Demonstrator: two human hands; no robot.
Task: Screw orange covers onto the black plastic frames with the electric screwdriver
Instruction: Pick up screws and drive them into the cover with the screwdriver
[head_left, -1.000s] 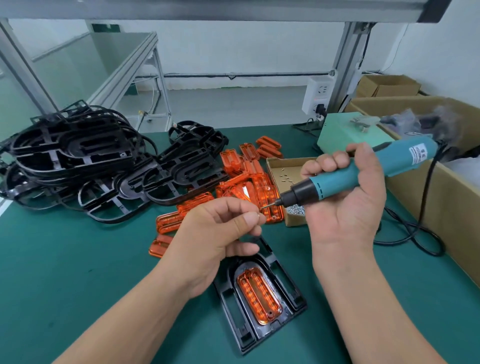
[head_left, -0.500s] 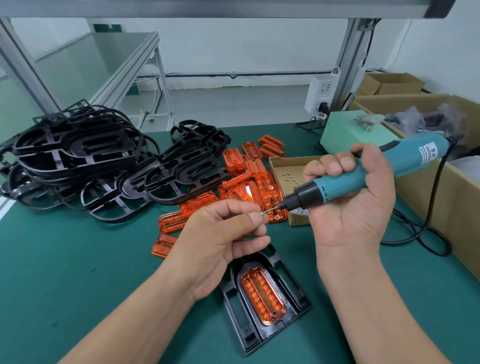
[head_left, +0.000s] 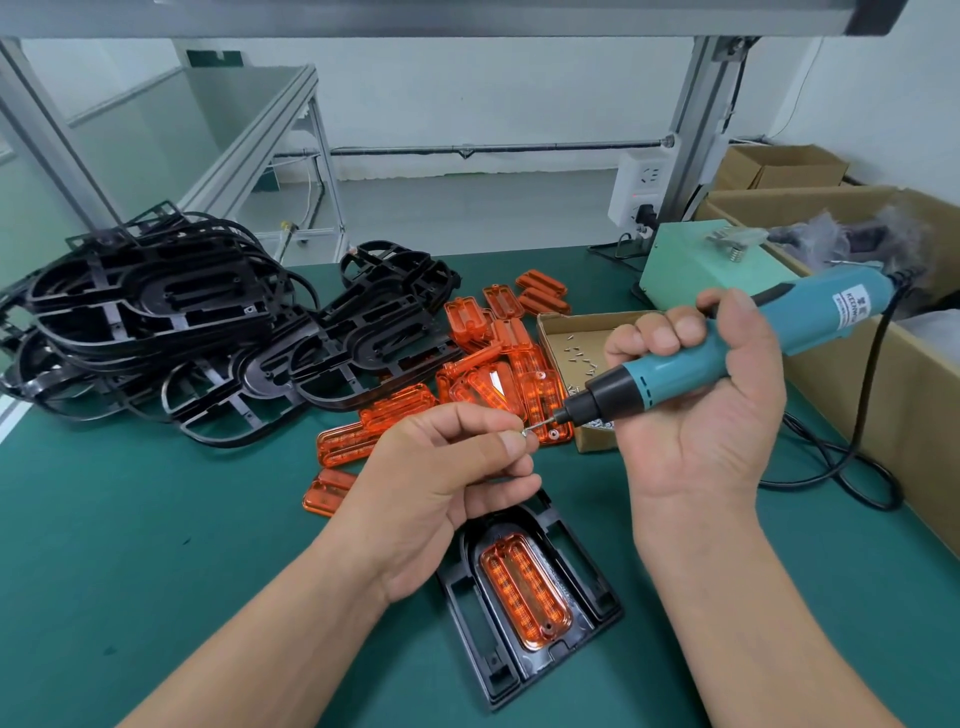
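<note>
Head view: left grip (head_left: 447, 478) pinches one screw (head_left: 532, 428) against the bit of the one electric screwdriver (head_left: 779, 332). Right grip (head_left: 696, 415) is wrapped round its body, probably to load it. One black frame (head_left: 597, 597) lies near on the tabletop (head_left: 156, 545) with one orange cover (head_left: 524, 592) seated in it. Loose covers (head_left: 498, 384): roughly a dozen. Frame heap (head_left: 156, 312) far left: too tangled to count.

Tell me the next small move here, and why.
Probably seat the screw onto the bit. The left hand pinches it right at the tip of the electric screwdriver, which the right hand grips above the table. The orange cover lies in the black frame below, apparently ready for fastening.
</note>
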